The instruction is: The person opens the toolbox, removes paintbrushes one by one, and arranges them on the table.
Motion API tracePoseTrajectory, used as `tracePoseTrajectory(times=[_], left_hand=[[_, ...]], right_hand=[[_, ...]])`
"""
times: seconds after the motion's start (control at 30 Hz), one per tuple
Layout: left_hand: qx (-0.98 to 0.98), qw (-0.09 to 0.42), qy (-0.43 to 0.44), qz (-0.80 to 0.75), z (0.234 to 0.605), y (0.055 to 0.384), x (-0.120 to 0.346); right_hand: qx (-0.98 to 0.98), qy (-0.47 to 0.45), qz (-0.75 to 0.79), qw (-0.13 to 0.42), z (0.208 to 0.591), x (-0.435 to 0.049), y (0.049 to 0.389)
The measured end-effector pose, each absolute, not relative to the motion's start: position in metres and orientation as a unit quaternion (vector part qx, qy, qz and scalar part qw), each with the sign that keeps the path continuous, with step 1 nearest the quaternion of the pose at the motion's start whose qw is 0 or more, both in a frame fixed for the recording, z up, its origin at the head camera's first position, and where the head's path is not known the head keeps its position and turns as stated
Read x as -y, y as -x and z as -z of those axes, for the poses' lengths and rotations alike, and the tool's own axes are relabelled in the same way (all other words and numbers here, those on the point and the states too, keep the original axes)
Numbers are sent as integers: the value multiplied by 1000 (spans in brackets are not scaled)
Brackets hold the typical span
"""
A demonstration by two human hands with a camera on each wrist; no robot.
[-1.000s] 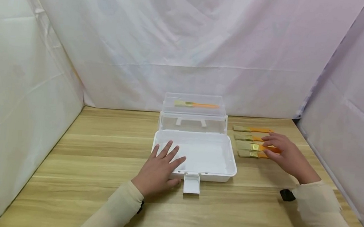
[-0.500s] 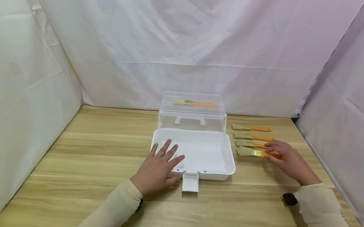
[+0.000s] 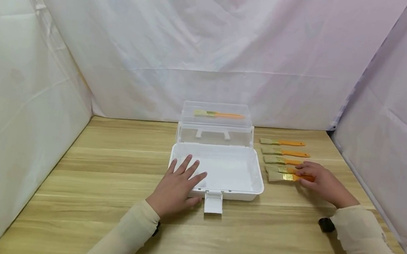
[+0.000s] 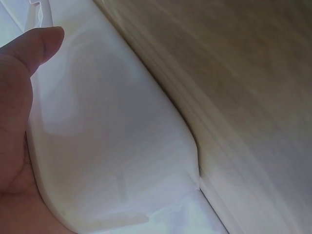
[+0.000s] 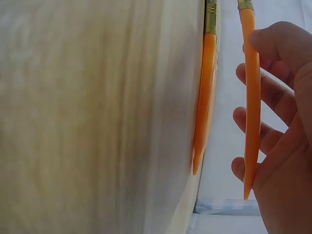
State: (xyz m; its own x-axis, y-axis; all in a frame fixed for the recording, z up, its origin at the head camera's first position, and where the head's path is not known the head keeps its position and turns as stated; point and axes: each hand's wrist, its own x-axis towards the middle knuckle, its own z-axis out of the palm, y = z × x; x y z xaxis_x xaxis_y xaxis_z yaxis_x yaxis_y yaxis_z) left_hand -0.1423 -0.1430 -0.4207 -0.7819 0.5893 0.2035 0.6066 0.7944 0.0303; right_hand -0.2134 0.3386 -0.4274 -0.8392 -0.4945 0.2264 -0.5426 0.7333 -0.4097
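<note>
My right hand [image 3: 319,180] pinches a flat paintbrush [image 3: 288,177] by its orange handle, thumb against the fingers. In the right wrist view the held handle [image 5: 252,97] stands apart from the table, and another brush handle [image 5: 206,83] lies on the wood. In the head view the held brush overlaps the nearest one of the row [image 3: 282,169]. My left hand [image 3: 175,189] rests on the front left corner of a white plastic box [image 3: 244,195], fingers spread and straight over the rim. Its thumb [image 4: 46,41] lies along the outer front wall in the left wrist view.
Several more paintbrushes lie in parallel right of the box, the farthest brush [image 3: 282,142] near the table's back. The box's clear lid [image 3: 189,119] is raised, with one brush [image 3: 223,115] showing at it. A white latch [image 3: 213,205] hangs in front. White cloth walls [image 3: 215,38] surround the table [image 3: 112,155].
My right hand has moved the held paintbrush toward the near side, past the other brushes, uncovering those it overlapped. The left hand has stayed on the box.
</note>
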Motion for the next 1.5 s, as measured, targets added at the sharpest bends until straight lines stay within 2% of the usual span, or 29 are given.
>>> tracePoseTrajectory(times=[0.23, 1.5], left_hand=[[943, 97, 317, 42, 419, 143, 144], [941, 96, 321, 46, 418, 142, 143]], right_hand=[[931, -277, -238, 20, 425, -341, 213], [936, -276, -216, -26, 430, -338, 218]])
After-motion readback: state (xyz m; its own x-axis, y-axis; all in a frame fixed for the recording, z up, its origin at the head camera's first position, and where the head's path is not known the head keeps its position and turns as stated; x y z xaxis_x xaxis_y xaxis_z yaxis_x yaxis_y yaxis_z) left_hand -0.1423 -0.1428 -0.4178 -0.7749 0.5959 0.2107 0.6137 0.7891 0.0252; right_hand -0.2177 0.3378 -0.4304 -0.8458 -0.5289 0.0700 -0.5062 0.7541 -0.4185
